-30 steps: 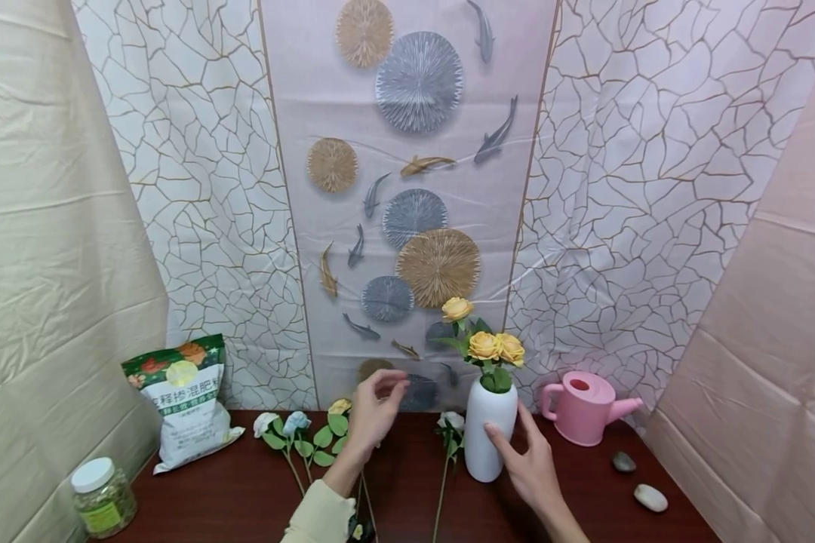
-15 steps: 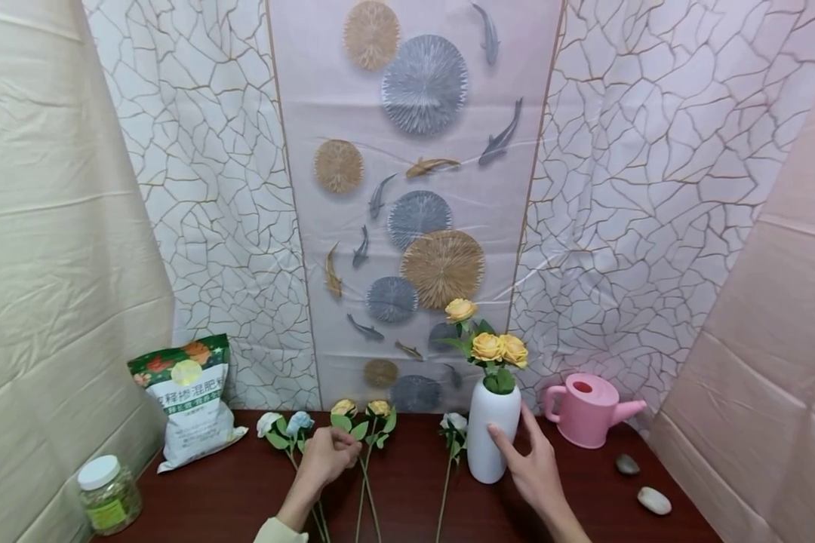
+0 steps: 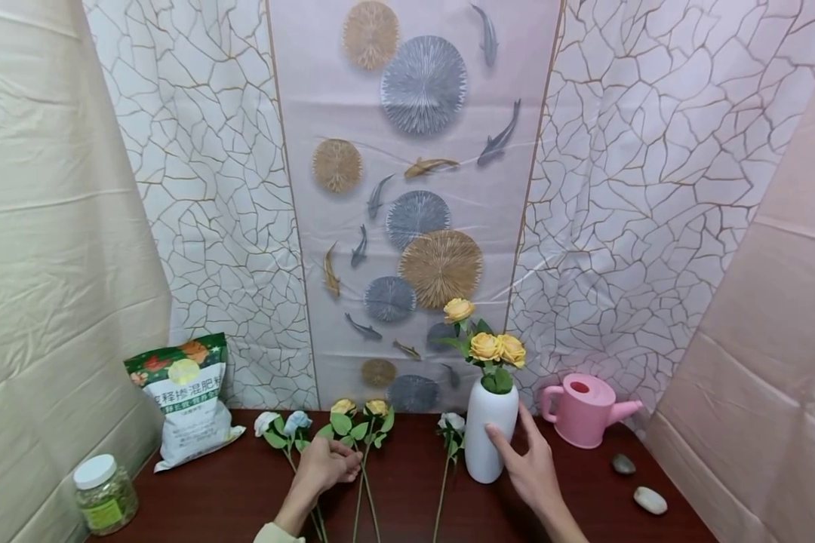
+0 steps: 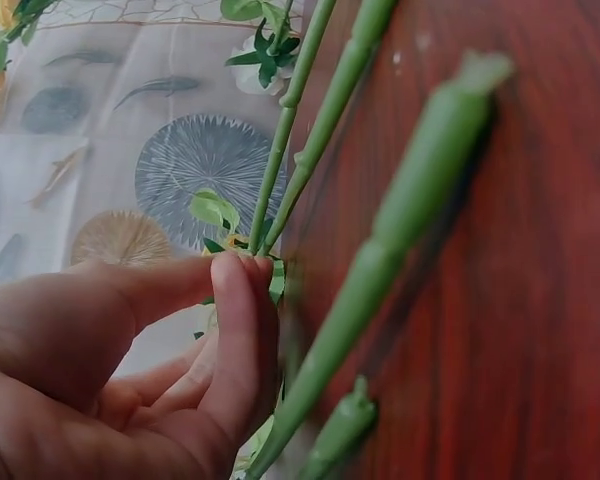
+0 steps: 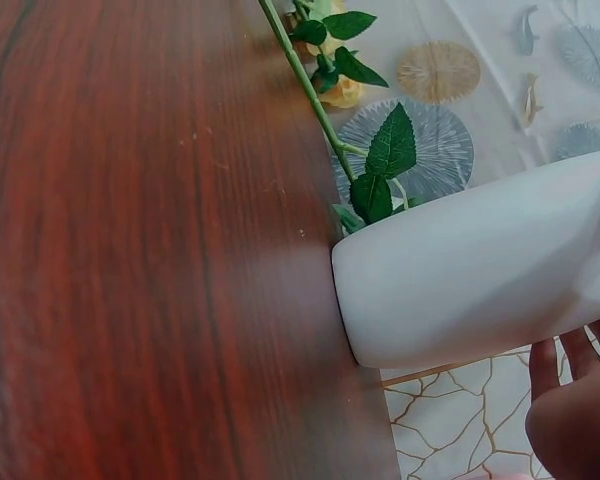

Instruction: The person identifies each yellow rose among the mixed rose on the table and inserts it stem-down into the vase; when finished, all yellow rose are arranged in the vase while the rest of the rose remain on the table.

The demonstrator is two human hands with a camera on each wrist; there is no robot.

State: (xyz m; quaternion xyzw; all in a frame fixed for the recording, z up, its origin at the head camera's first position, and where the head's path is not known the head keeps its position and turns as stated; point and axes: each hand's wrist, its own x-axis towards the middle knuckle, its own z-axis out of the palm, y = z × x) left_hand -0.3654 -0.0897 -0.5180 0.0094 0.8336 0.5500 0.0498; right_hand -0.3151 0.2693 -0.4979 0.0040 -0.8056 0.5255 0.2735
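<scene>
My left hand (image 3: 324, 464) reaches to the two crossing yellow roses (image 3: 376, 408) lying on the table. In the left wrist view its thumb and forefinger pinch at the green stems (image 4: 292, 140) where they converge; which stem they hold, I cannot tell. My right hand (image 3: 533, 467) holds the white vase (image 3: 490, 434) upright, thumb on its front and fingers round the right side. Several yellow roses (image 3: 485, 347) stand in the vase. A white rose (image 3: 451, 422) lies just left of the vase. Left of my left hand lie a white rose (image 3: 266, 422) and a blue rose (image 3: 297, 421).
A pink watering can (image 3: 584, 411) stands right of the vase, with a dark stone (image 3: 622, 462) and a pale stone (image 3: 650, 500) in front. At the left are a fertilizer bag (image 3: 189, 407) and a lidded jar (image 3: 105, 498). A patterned curtain (image 3: 407, 226) hangs behind the table.
My left hand has come down and left from beside the vase to the yellow roses' stems, shifting slightly right lately. My right hand keeps holding the vase.
</scene>
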